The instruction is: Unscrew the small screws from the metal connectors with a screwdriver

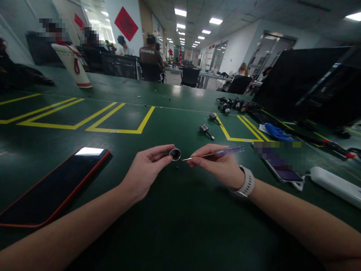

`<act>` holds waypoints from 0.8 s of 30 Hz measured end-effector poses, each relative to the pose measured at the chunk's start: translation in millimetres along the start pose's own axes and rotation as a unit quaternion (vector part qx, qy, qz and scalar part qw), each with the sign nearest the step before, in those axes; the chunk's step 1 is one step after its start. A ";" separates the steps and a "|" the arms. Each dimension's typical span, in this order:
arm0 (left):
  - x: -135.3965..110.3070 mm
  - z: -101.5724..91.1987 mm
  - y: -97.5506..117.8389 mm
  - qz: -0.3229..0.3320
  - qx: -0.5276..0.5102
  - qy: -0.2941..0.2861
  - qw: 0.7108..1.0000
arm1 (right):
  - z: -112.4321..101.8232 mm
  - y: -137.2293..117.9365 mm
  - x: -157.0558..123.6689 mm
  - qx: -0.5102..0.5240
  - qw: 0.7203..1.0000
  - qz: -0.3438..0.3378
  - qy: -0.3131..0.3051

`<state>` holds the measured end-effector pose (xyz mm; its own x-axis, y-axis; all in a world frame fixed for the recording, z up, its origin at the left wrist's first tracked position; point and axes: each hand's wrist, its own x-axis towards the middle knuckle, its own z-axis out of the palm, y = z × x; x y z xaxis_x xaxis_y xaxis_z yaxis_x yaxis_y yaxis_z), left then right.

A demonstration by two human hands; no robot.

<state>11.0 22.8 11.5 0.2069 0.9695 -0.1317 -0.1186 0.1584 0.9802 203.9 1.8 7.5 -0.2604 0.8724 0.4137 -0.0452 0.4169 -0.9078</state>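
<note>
Between the thumb and fingers of my left hand [148, 169] is a small round metal cup-like part [175, 154], its dark hollow side turned toward my right hand. My right hand [218, 163] pinches a screwdriver [229, 150] with a clear purplish handle by its thin shaft. The screwdriver's tip points left, a short way from the cup-like part. Below the tip, a tiny dark piece [177, 167] lies on the green table [180, 218]. Two metal parts with shafts, a nearer one [207, 131] and a farther one [214, 118], lie beyond my right hand.
A large phone in a red case [56, 184] lies at left, another phone [279, 163] at right beside a white power strip [335, 184]. Blue gloves [279, 132], dark metal parts [231, 104] and a black monitor [307, 82] stand farther right. A white vase-like object [73, 67] is back left.
</note>
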 end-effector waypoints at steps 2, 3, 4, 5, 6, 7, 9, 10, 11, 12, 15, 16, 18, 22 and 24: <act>-2.5 2.7 0.0 0.005 0.003 -0.005 1.000 | 2.1 -1.4 -1.8 -0.089 0.995 -0.040 0.007; -3.6 3.9 -0.2 0.008 0.004 -0.007 1.000 | 3.2 -2.2 -2.5 -0.137 0.989 -0.061 0.008; -4.4 4.9 -0.5 0.010 0.005 -0.010 1.000 | 4.1 -2.8 -3.0 -0.185 0.979 -0.083 0.006; -5.2 5.5 -0.8 0.011 0.008 -0.015 1.000 | 4.9 -3.4 -3.3 -0.227 0.969 -0.102 0.002; -5.7 5.9 -1.2 0.012 0.010 -0.018 1.000 | 5.5 -3.8 -3.6 -0.261 0.958 -0.120 -0.003; -6.1 6.0 -1.7 0.013 0.012 -0.021 1.000 | 5.8 -3.9 -3.8 -0.288 0.948 -0.135 -0.010; -6.5 5.4 -2.9 0.016 0.017 -0.025 0.999 | 5.5 -3.1 -4.3 -0.320 0.934 -0.159 -0.023; -6.5 4.9 -3.7 0.017 0.019 -0.029 0.999 | 5.1 -2.2 -4.7 -0.329 0.929 -0.167 -0.029; -6.5 4.3 -4.6 0.020 0.021 -0.033 0.999 | 4.6 -1.1 -5.2 -0.338 0.924 -0.175 -0.034; -6.5 3.8 -5.5 0.021 0.024 -0.037 0.999 | 4.2 0.1 -5.8 -0.346 0.919 -0.183 -0.040; -6.6 3.3 -7.4 0.024 0.032 -0.043 0.998 | 4.0 3.5 -7.3 -0.376 0.900 -0.213 -0.051; -6.8 3.7 -7.5 0.023 0.033 -0.042 0.998 | 4.4 4.3 -7.7 -0.388 0.893 -0.223 -0.050; -7.6 5.2 -6.9 0.023 0.030 -0.038 0.999 | 5.8 5.3 -8.4 -0.415 0.876 -0.240 -0.052; -9.4 9.2 -4.8 0.034 0.028 -0.016 0.999 | 9.2 5.1 -9.2 -0.454 0.848 -0.263 -0.074; -9.6 10.5 -4.9 0.043 0.031 -0.003 0.999 | 11.0 4.1 -9.4 -0.462 0.840 -0.272 -0.085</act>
<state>19.8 10.7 9.5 0.2045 0.9778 -0.0456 -0.0750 0.0621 0.9952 195.6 -7.5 -0.9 -0.5811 0.4732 0.6621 0.5459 0.8301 -0.1142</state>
